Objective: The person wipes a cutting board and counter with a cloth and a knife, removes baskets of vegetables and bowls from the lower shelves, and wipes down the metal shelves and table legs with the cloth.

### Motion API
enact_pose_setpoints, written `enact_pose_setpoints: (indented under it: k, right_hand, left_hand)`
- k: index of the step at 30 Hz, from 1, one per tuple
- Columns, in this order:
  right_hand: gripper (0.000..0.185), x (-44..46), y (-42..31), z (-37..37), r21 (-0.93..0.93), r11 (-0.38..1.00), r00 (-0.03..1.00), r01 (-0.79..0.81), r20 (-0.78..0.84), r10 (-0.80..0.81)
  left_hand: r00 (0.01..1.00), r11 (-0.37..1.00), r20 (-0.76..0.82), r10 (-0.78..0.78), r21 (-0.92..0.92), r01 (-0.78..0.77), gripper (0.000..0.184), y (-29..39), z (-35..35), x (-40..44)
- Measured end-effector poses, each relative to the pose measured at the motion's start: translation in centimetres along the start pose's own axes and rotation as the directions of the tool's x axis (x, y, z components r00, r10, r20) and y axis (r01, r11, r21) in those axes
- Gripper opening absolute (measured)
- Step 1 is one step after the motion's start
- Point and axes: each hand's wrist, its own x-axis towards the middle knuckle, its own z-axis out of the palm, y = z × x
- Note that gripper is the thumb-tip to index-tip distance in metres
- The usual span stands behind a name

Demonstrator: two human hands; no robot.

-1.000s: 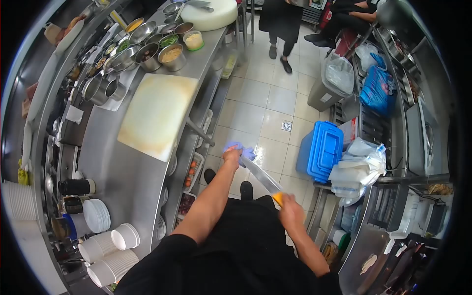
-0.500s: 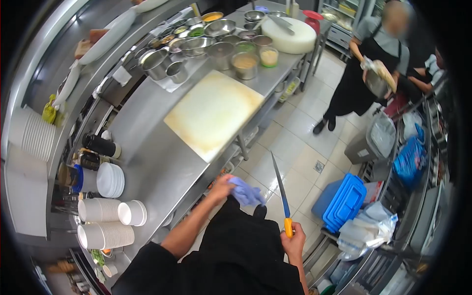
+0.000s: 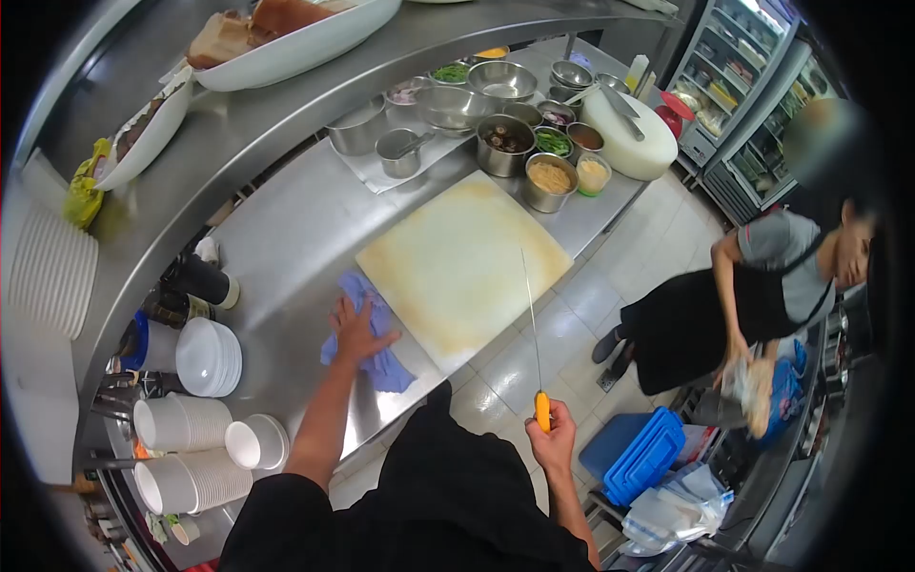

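Observation:
My left hand (image 3: 355, 331) lies with fingers spread on a purple cloth (image 3: 383, 364), pressing it flat on the steel counter (image 3: 276, 319) beside the cutting board. In my right hand (image 3: 553, 437) is a long knife (image 3: 540, 412) with a yellow handle. Its thin blade points away from me, and the tip overlaps the right part of the white cutting board (image 3: 457, 262) in view. Brownish stains mark the board's edges. I cannot tell whether the blade touches it.
Several metal bowls (image 3: 505, 81) and pots stand behind the board, near a thick white round block (image 3: 624, 133) with a knife on it. Stacked paper cups (image 3: 195, 481) are at left. A co-worker (image 3: 696, 315) holding a bag stands right, by a blue bin (image 3: 634, 453).
My left hand has brought the purple cloth from beside my body onto the counter and opened its fingers over it. The knife has swung toward the board. The co-worker has come closer.

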Motion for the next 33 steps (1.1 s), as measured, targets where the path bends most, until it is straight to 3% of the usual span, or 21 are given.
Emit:
enact_pose_setpoints:
  k: [2, 3, 4, 6, 8, 9, 11, 13, 16, 19, 21, 22, 26, 28, 29, 30, 31, 33]
  right_hand:
    - [0.028, 1.2, -1.0, 1.6, -0.027, 1.000, 1.000, 0.004, 0.001, -0.004]
    - [0.028, 1.7, -1.4, 2.2, -0.037, 0.999, 1.000, -0.003, -0.002, 0.003]
    - [0.028, 2.3, -1.6, 2.9, -0.023, 1.000, 1.000, 0.018, -0.013, -0.019]
    - [0.027, 3.1, -2.3, 3.8, 0.016, 1.000, 0.999, 0.005, -0.033, -0.004]
    - [0.027, 4.4, -3.1, 4.5, -0.013, 1.000, 0.998, -0.020, -0.062, 0.019]
    - [0.026, 5.0, -3.4, 4.7, -0.038, 0.999, 0.997, -0.031, -0.076, 0.028]
    - [0.027, 6.5, -4.2, 5.1, -0.037, 0.999, 0.995, -0.013, -0.096, 0.009]
    - [0.027, 8.3, -4.3, 5.0, -0.061, 0.997, 0.991, 0.038, -0.126, -0.045]
    - [0.026, 11.5, -6.1, 5.0, -0.091, 0.990, 0.983, 0.104, -0.140, -0.117]
    - [0.026, 15.0, -8.6, 4.6, -0.054, 0.984, 0.973, 0.170, -0.148, -0.176]
    - [0.026, 16.8, -10.3, 3.7, -0.062, 0.978, 0.965, 0.198, -0.164, -0.205]
    - [0.027, 17.3, -10.9, 3.2, -0.070, 0.972, 0.957, 0.223, -0.175, -0.232]
    - [0.027, 18.1, -11.6, 0.8, -0.075, 0.963, 0.939, 0.259, -0.215, -0.269]
    - [0.027, 18.1, -10.5, -0.6, -0.091, 0.952, 0.921, 0.292, -0.240, -0.306]
    - [0.027, 17.8, -10.1, -1.3, -0.092, 0.953, 0.921, 0.289, -0.246, -0.303]
    - [0.027, 17.3, -9.7, -2.0, -0.102, 0.966, 0.934, 0.239, -0.249, -0.258]
    - [0.027, 16.8, -9.4, -2.6, -0.111, 0.975, 0.944, 0.192, -0.249, -0.215]
    - [0.027, 15.9, -8.3, -3.9, -0.080, 0.980, 0.945, 0.184, -0.260, -0.199]
  left_hand:
    - [0.985, 0.969, 0.011, 0.174, 0.177, -0.173, 0.043, -1.3, 0.3, 0.6]
    - [0.998, 0.994, 0.027, 0.053, -0.093, -0.051, 0.037, -4.5, 2.1, 1.0]
    - [0.996, 0.934, 0.076, -0.055, -0.349, 0.079, 0.032, -5.6, 2.4, 1.9]
    - [0.937, 0.908, -0.269, -0.225, -0.407, 0.101, 0.024, -5.3, 2.5, 5.6]
    - [0.919, 0.816, -0.271, -0.285, -0.571, 0.085, 0.025, 0.3, -1.9, 10.7]
    - [0.934, 0.904, -0.317, -0.165, -0.428, 0.014, 0.025, 0.8, -0.1, 12.0]
    - [0.975, 0.980, -0.206, -0.083, -0.194, 0.042, 0.023, 3.5, 4.0, 12.0]
    - [0.998, 0.983, -0.056, -0.002, -0.183, -0.008, 0.021, 8.6, 6.8, 7.7]
    - [0.947, 0.855, 0.259, 0.191, -0.517, -0.031, 0.018, 18.4, 6.2, -1.0]
    - [0.799, 0.544, 0.529, 0.286, -0.776, 0.320, 0.019, 24.7, 1.6, -3.5]
    - [0.760, 0.427, 0.617, 0.203, -0.754, 0.499, 0.023, 23.8, 4.4, -3.1]
    - [0.773, 0.425, 0.619, 0.141, -0.743, 0.518, 0.025, 22.9, 4.3, -1.5]
    - [0.938, 0.611, 0.307, -0.164, -0.715, 0.340, 0.034, 17.2, -0.9, 11.0]
    - [0.984, 0.833, 0.092, -0.154, -0.523, 0.179, 0.038, 14.9, 0.5, 15.4]
    - [0.984, 0.833, 0.096, -0.148, -0.524, 0.176, 0.038, 14.7, 1.9, 15.9]
    - [0.989, 0.968, 0.105, -0.105, -0.215, 0.126, 0.041, 14.2, 3.8, 15.9]
    - [0.990, 0.992, 0.124, -0.069, 0.118, 0.054, 0.043, 13.8, 5.8, 15.5]
    - [0.998, 0.994, -0.040, -0.048, 0.092, 0.052, 0.040, 14.0, 9.7, 13.9]
